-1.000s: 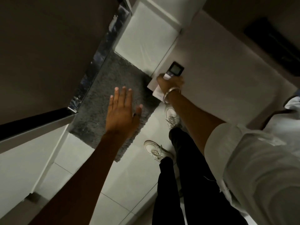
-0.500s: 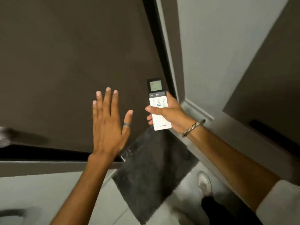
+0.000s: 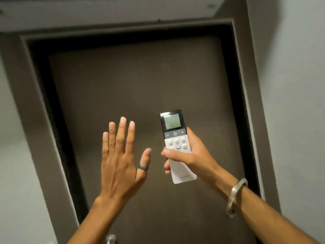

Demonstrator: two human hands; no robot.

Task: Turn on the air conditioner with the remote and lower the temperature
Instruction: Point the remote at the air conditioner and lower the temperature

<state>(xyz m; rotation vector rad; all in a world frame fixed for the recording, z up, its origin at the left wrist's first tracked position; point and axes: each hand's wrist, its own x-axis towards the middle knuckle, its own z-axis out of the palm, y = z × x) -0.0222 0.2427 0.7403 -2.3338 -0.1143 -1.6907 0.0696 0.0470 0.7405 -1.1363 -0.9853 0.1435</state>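
Aiming appears to be in hand: the remote [image 3: 177, 147] is gripped upright before the door [image 3: 140, 85] by the right hand [image 3: 190, 155], the left hand [image 3: 121, 159] is held splayed and empty beside it, and the power button [image 3: 175, 133] is judged next to be pressed.

My thumb crosses the face of the remote [image 3: 177, 145] and hides whatever buttons lie under it, and my right hand [image 3: 190, 156] covers most of its right edge and back. The screen [image 3: 171, 122] glows, but its readout is too faint and smeared to read; the small print near the bottom end is illegible as well. Both my forearms run out of the bottom edge. A shiny metal fitting [image 3: 111, 238] on the door [image 3: 140, 81] is cut off there too, so I cannot tell what it is. My bangle [image 3: 235, 197] is blurred. My left hand [image 3: 121, 162] shows only its back.
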